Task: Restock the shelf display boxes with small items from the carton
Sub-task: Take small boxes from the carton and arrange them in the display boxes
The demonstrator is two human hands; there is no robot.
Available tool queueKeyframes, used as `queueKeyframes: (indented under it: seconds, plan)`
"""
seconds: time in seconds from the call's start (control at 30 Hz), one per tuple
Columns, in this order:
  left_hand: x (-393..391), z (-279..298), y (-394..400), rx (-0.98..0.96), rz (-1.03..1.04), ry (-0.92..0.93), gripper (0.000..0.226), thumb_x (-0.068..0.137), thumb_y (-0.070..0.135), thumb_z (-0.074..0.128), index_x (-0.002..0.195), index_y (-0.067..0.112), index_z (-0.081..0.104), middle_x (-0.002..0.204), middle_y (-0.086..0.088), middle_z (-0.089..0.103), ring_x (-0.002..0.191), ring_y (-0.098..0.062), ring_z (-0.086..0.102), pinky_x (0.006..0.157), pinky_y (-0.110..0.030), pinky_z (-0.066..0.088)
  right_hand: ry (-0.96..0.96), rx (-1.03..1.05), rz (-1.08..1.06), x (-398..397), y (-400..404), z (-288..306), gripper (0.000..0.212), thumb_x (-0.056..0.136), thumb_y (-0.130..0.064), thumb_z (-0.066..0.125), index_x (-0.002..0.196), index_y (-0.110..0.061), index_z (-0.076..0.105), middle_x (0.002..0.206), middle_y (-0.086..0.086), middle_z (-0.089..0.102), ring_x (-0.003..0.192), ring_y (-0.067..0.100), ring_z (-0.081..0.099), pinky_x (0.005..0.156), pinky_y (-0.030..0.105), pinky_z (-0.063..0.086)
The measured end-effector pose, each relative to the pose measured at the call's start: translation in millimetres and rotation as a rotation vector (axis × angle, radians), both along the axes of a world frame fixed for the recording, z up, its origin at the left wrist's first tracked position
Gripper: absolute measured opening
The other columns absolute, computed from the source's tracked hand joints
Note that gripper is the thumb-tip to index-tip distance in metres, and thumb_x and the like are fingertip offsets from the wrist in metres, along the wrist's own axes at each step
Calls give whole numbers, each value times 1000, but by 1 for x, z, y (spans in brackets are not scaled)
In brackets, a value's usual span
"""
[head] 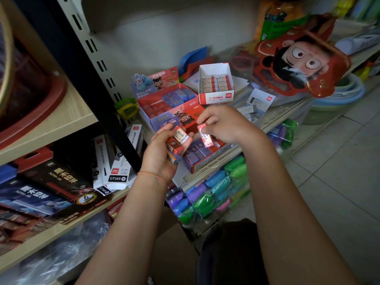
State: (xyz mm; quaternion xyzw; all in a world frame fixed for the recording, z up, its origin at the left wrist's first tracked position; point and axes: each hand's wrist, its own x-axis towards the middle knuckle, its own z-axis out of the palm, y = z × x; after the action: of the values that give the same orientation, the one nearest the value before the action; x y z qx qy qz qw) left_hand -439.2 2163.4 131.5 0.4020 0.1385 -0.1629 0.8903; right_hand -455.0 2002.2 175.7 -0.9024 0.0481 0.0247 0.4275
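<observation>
My left hand [162, 149] grips a small stack of erasers [178, 139]: a white one marked 2B on top of red ones. My right hand [223, 125] pinches a small red-and-white wrapped eraser [205, 135] just right of the stack. Both hands hover over an open display box [197, 157] holding purple and red erasers at the shelf's front edge. Behind it stands a red and blue cartoon display box [164, 99] with red and blue erasers. A white 2B eraser box [216, 83] with rows of white erasers sits further back.
A black slotted shelf upright [96, 83] rises at left. Pen boxes [117, 161] and dark pencil boxes [51, 190] fill the left shelves. Bags of coloured clay [209, 194] hang below the shelf edge. A red cartoon-face decoration [298, 58] leans at right, over stacked plastic basins [339, 93].
</observation>
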Motion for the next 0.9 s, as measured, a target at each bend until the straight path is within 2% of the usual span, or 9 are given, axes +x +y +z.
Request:
queueKeyframes:
  seconds: [0.1,0.2,0.27,0.4,0.57,0.67,0.73,0.83,0.9]
  plan:
    - [1,0,-2,5,5,-2,30,93,-2,51,123,6,53,115,-25,63,106,-45,64,64,-39,62,32,-13,32,1,-3,-6,14,89,-11,68,94,-24,71,100,-3,64,98,15,62,79,26,45]
    - [2,0,-2,29,-3,-15,28,94,-1,50,121,7,52,103,-22,66,83,-38,71,81,-47,57,13,-215,13,5,2,-16,20,86,-9,71,98,-24,73,99,-5,53,95,16,59,79,25,44]
    - [1,1,-2,35,0,-18,29,94,-1,50,121,7,52,100,-21,66,77,-36,72,77,-41,59,-38,-318,-39,7,0,-18,23,83,-8,73,99,-26,73,103,-3,44,91,17,54,81,28,47]
    - [1,2,-3,16,1,-27,28,94,-2,49,121,6,52,100,-21,66,77,-36,71,71,-38,60,-55,-202,-33,4,-1,-16,9,80,-18,77,84,-22,70,84,-10,54,82,13,57,71,25,42]
    - [-1,5,-5,-26,9,-8,17,95,2,48,110,6,54,97,-21,64,86,-39,67,71,-37,60,43,-364,23,4,2,-20,16,82,-20,76,85,-20,61,98,-2,60,86,15,56,69,26,37]
    - [-2,11,-4,-119,4,37,15,95,12,49,102,3,59,106,-21,61,106,-40,62,76,-43,59,-55,-238,42,3,3,-12,10,86,-23,71,87,-18,62,83,-9,55,75,9,52,61,25,35]
    - [-2,15,-4,-221,16,65,20,96,19,47,97,3,59,113,-19,58,106,-37,61,71,-47,59,-155,-93,58,1,9,-2,12,89,-27,68,86,-16,64,70,-12,51,64,1,46,56,21,33]
    - [0,16,-4,-263,10,63,28,98,29,44,108,6,56,121,-18,58,103,-33,62,78,-44,58,-173,31,122,-2,20,10,20,87,-35,70,86,-15,69,70,-9,60,65,3,55,61,22,41]
    - [0,16,-7,-241,7,54,33,99,30,42,120,7,54,120,-18,59,100,-32,63,80,-43,54,-87,-69,172,-3,26,11,27,84,-40,72,88,-13,72,74,-1,67,68,13,62,62,30,47]
